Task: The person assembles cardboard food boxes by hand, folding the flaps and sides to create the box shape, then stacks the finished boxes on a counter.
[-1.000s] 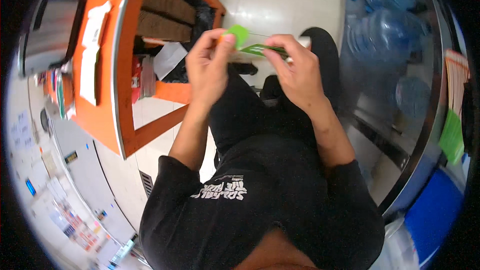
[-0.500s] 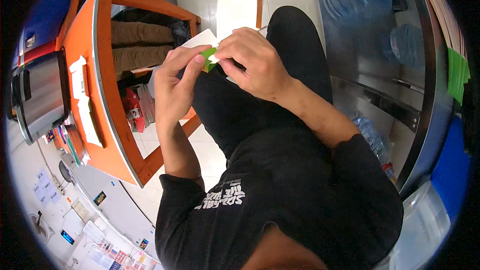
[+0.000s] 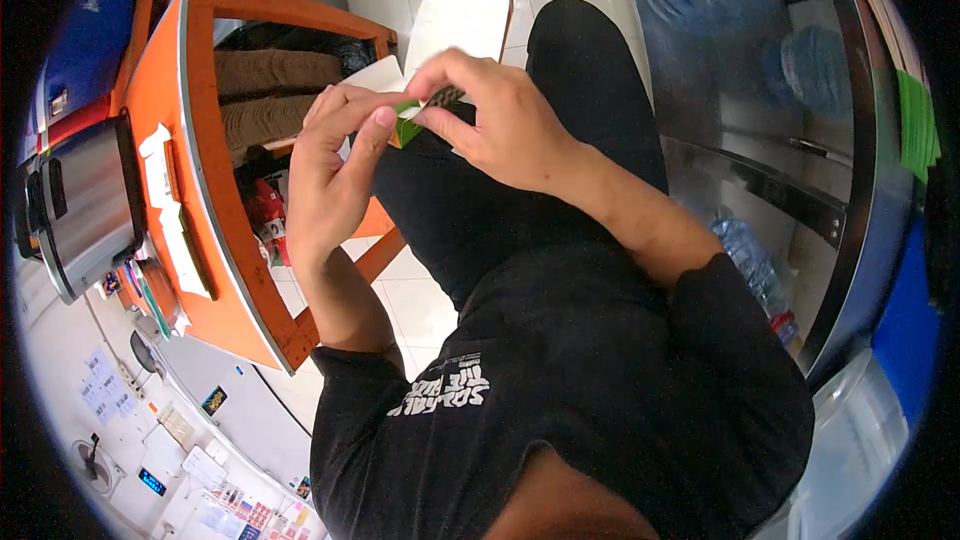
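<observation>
A small green-and-white folded cardboard piece (image 3: 403,132), like a little carton, is between my two hands above my lap. My left hand (image 3: 335,165) pinches its left side between thumb and fingers. My right hand (image 3: 505,125) is curled over its other end, thumb and fingertips closing on the white edge. A dark, patterned patch shows under the right fingers; what it belongs to I cannot make out. Beyond the hands lies a white box (image 3: 460,25) with a pale flap beside it, partly hidden by my fingers.
To the left stands an orange-framed table (image 3: 235,270) with brown cardboard stacks (image 3: 275,75) on its shelf. A silver-and-black appliance (image 3: 95,205) and white paper strips (image 3: 170,210) are on top. A metal cabinet (image 3: 740,130) reflecting blue bottles is at the right, above a clear plastic bin (image 3: 850,450).
Both hands have shifted slightly left with the green piece. My right hand has turned and its fingers have arched; more of the piece's folded shape and the dark patch now show.
</observation>
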`<state>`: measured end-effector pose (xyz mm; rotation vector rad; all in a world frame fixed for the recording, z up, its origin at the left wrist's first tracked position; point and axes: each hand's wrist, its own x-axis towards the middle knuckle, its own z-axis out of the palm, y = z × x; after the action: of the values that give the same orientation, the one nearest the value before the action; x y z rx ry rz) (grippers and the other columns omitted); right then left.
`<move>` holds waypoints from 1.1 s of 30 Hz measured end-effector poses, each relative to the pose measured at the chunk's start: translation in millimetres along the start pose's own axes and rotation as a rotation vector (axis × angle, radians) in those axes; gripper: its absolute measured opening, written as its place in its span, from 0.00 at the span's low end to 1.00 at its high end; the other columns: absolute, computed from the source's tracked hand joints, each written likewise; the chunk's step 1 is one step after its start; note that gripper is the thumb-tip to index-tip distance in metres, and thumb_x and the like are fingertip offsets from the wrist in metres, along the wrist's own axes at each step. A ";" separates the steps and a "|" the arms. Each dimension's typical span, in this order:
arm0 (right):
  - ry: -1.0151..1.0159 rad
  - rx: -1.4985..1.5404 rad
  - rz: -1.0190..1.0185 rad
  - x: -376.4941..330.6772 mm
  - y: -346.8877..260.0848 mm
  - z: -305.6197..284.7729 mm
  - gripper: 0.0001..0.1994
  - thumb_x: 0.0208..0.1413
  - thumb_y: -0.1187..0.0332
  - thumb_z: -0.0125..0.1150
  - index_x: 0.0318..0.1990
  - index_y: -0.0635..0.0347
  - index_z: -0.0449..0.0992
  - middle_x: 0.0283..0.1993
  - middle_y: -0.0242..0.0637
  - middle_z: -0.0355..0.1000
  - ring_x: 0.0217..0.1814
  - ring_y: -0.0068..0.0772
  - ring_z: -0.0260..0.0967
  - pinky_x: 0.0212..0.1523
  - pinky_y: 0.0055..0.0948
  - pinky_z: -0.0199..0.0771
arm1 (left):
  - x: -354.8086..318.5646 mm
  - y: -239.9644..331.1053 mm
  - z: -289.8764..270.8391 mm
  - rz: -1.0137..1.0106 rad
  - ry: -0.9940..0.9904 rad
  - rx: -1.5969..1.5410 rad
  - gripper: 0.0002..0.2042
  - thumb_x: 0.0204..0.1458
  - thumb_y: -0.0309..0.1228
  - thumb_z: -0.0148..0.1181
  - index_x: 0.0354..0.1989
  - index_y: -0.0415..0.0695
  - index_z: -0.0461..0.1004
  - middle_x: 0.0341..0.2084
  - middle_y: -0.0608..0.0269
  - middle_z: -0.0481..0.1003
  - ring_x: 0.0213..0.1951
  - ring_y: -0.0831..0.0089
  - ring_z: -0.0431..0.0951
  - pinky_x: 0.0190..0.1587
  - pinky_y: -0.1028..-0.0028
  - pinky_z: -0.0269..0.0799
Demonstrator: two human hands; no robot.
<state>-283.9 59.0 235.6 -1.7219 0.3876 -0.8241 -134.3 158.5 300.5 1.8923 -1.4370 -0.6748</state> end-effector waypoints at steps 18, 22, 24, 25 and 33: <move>-0.181 0.209 0.142 6.8 11.1 -4.0 0.09 0.51 0.69 0.61 0.35 0.65 0.72 0.33 0.44 0.74 0.39 0.37 0.74 0.42 0.32 0.72 | -4.4 -14.3 -4.8 -0.202 -0.079 -0.296 0.09 0.57 0.32 0.56 0.35 0.36 0.75 0.28 0.68 0.73 0.33 0.82 0.69 0.39 0.82 0.64; -0.174 0.189 0.136 7.3 15.0 -3.3 0.08 0.52 0.69 0.60 0.34 0.65 0.71 0.33 0.44 0.74 0.38 0.41 0.74 0.40 0.35 0.72 | -2.1 -12.9 -4.4 -0.163 -0.120 -0.261 0.09 0.57 0.31 0.56 0.36 0.37 0.75 0.28 0.68 0.73 0.33 0.82 0.69 0.38 0.82 0.64; -0.140 0.117 0.087 6.8 9.1 -3.5 0.08 0.52 0.70 0.60 0.35 0.64 0.70 0.33 0.41 0.73 0.38 0.37 0.73 0.41 0.32 0.71 | -3.2 -10.5 -2.9 -0.353 -0.054 -0.408 0.09 0.56 0.31 0.56 0.37 0.36 0.74 0.28 0.67 0.73 0.33 0.82 0.69 0.38 0.81 0.64; -0.106 0.045 0.037 6.9 6.9 -3.3 0.07 0.53 0.71 0.61 0.35 0.63 0.69 0.34 0.38 0.73 0.38 0.33 0.73 0.42 0.30 0.70 | -3.5 -10.3 -2.9 -0.353 -0.053 -0.407 0.09 0.56 0.31 0.56 0.37 0.36 0.74 0.28 0.67 0.73 0.33 0.82 0.69 0.38 0.81 0.64; 0.041 -0.165 -0.288 2.4 7.0 4.0 0.09 0.49 0.74 0.61 0.35 0.60 0.67 0.33 0.38 0.71 0.37 0.43 0.70 0.41 0.35 0.69 | -0.4 0.3 -5.2 0.035 0.003 -0.030 0.07 0.54 0.28 0.58 0.34 0.36 0.77 0.27 0.64 0.73 0.31 0.79 0.68 0.36 0.80 0.63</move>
<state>-278.3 58.1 229.3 -1.9455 0.2431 -1.0600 -130.9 159.9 304.1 1.8405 -1.4468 -0.6724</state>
